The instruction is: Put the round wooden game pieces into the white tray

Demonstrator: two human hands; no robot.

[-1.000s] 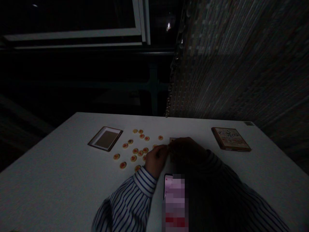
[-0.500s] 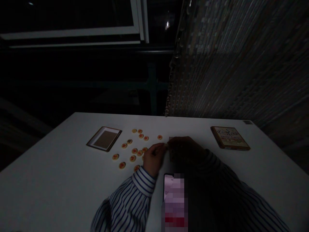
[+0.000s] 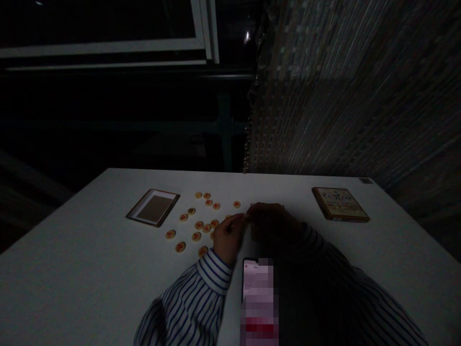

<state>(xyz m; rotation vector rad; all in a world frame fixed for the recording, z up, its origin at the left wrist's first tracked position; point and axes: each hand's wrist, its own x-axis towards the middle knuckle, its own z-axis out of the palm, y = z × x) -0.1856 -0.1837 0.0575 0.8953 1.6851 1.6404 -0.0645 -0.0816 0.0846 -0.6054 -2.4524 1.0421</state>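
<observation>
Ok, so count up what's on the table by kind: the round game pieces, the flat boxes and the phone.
Round game pieces: 14 in clear view; the left hand may hide more
Flat boxes: 2, an open tray and a printed lid
Phone: 1
Total: 17

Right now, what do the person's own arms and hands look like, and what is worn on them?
Both arms wear long white sleeves with dark blue stripes. The left sleeve ends in a cuff at the wrist; the left hand is bare. The right hand lies in shadow, apparently bare.
</observation>
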